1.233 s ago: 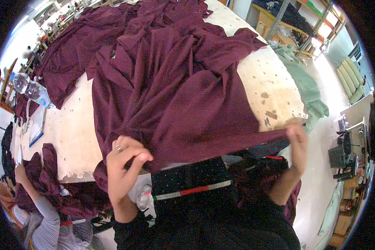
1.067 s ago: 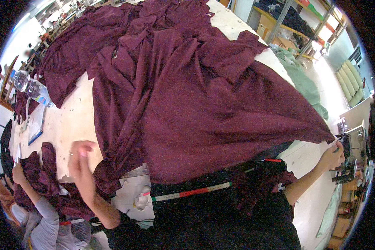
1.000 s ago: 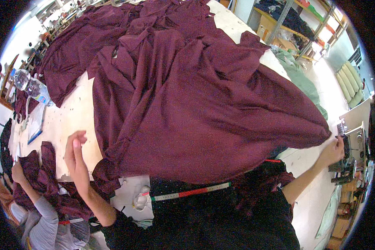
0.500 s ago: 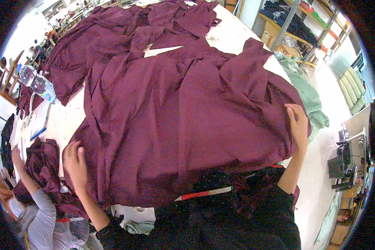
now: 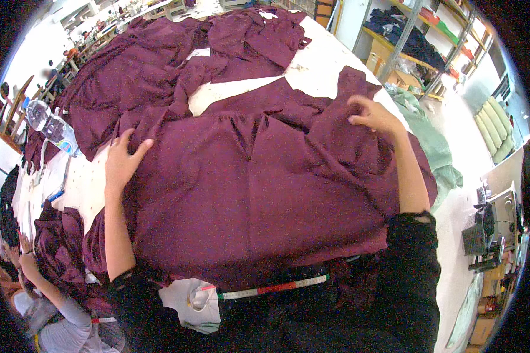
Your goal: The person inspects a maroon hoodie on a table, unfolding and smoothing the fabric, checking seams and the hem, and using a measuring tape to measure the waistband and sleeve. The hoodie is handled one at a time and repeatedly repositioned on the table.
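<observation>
My left hand (image 5: pixel 122 162) lies flat on the big dark red cloth (image 5: pixel 259 194) at about nine o'clock, fingers spread wide; I think that presses the cloth smooth and stops it sliding. My right hand (image 5: pixel 374 115) sits at about two o'clock on a bumpy fold, fingers bent and close together; I cannot tell if they pinch the cloth or only push on it. The cloth covers most of the pale table (image 5: pixel 330 62) in front of me; its near edge hangs over toward my body, so that edge is hidden. More red cloth (image 5: pixel 159 53) is piled at twelve o'clock. A clear water bottle (image 5: pixel 52 125) lies at ten o'clock. A measuring tape (image 5: pixel 271 288) crosses at six o'clock. Another person's hand (image 5: pixel 25 259) shows at eight o'clock, partly cut off.
</observation>
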`<state>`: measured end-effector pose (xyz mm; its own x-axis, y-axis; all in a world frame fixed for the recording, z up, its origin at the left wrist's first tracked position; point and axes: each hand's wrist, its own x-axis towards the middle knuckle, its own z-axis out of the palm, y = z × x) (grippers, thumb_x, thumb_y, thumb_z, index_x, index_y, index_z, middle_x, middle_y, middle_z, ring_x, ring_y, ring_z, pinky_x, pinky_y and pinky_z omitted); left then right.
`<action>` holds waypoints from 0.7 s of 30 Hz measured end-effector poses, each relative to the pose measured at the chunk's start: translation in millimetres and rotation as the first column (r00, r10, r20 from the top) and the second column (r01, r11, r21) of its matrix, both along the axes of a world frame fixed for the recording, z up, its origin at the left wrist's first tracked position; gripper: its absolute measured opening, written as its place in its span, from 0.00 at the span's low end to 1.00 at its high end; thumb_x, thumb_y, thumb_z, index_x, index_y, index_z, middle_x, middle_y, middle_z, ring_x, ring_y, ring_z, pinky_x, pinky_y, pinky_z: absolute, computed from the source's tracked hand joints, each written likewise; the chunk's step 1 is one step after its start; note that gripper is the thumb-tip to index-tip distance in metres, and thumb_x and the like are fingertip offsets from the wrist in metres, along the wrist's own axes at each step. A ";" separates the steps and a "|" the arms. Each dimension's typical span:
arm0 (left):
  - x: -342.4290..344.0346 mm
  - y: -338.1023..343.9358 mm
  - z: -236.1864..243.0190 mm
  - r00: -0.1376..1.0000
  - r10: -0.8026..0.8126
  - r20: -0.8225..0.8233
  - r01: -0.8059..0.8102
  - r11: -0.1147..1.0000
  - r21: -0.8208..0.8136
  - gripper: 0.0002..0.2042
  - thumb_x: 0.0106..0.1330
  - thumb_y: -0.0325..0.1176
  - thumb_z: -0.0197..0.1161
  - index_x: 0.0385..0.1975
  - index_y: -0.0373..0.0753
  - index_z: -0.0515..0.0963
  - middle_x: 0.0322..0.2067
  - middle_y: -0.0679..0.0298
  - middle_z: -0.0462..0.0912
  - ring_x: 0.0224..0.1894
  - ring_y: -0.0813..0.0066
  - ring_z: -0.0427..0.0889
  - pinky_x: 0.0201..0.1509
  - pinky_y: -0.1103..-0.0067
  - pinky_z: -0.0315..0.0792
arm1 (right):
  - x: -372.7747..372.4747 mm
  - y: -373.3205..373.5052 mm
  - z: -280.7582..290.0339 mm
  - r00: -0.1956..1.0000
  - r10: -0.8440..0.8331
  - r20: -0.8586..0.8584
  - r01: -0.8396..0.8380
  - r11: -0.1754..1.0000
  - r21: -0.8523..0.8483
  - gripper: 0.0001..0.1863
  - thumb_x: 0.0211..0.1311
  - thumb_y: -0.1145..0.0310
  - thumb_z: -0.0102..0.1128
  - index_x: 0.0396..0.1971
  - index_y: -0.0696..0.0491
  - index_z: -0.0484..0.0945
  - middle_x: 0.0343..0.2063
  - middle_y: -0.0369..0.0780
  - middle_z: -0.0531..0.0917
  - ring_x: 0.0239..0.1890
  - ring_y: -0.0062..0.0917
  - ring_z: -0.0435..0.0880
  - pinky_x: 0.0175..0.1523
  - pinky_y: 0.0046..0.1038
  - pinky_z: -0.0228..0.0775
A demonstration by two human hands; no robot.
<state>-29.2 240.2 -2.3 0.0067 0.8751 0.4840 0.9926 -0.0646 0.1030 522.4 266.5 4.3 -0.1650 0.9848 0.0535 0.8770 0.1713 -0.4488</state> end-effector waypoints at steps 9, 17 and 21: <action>-102.9 84.5 24.8 0.680 0.131 0.721 -0.124 0.990 -0.063 0.14 0.61 0.42 0.58 0.37 0.38 0.79 0.24 0.61 0.81 0.30 0.79 0.79 0.35 0.84 0.70 | 89.9 101.6 85.2 0.773 -0.585 -0.246 0.590 0.521 0.617 0.18 0.57 0.63 0.49 0.43 0.59 0.73 0.39 0.52 0.78 0.45 0.43 0.77 0.50 0.39 0.68; -95.4 35.8 10.3 0.921 -0.104 0.375 0.064 0.991 0.118 0.18 0.65 0.41 0.51 0.49 0.36 0.70 0.42 0.56 0.75 0.44 0.68 0.74 0.49 0.76 0.67 | 54.8 44.3 66.3 0.960 -0.256 0.109 0.074 0.612 0.787 0.20 0.59 0.62 0.51 0.51 0.53 0.69 0.55 0.48 0.68 0.54 0.40 0.70 0.58 0.34 0.60; -97.6 -63.1 -24.6 0.950 0.081 0.303 -0.055 0.994 -0.092 0.16 0.68 0.37 0.46 0.49 0.36 0.69 0.47 0.54 0.71 0.50 0.61 0.69 0.57 0.73 0.60 | -13.2 -44.7 5.1 0.980 0.002 0.198 -0.032 0.988 0.150 0.22 0.56 0.58 0.56 0.49 0.50 0.70 0.47 0.46 0.71 0.52 0.40 0.69 0.56 0.36 0.61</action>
